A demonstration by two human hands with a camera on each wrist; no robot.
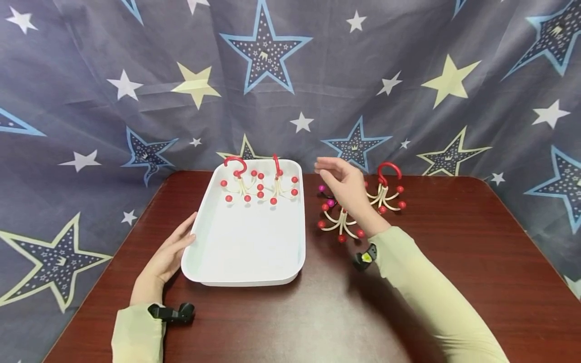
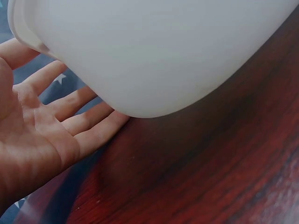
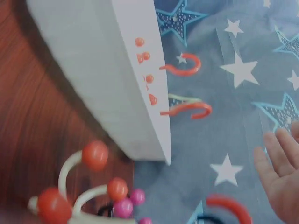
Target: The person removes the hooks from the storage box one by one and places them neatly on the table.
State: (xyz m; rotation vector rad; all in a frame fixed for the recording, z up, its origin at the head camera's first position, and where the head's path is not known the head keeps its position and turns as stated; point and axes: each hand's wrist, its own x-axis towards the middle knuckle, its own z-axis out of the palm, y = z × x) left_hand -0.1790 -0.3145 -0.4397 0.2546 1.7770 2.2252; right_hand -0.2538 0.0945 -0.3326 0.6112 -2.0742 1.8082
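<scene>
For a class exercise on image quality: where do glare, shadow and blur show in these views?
Head view: pale glare on the near part of the table, dark shadow beside the right sleeve; left wrist view: the tray looks dim, with shadow beneath it; right wrist view: the red hook at the bottom edge is blurred.

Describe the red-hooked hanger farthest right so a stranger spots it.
On the reddish-brown table, find the white tray. To its right, beyond the right hand, stands a red-hooked hanger with cream arms and red balls. It sits farthest right of all.
</scene>
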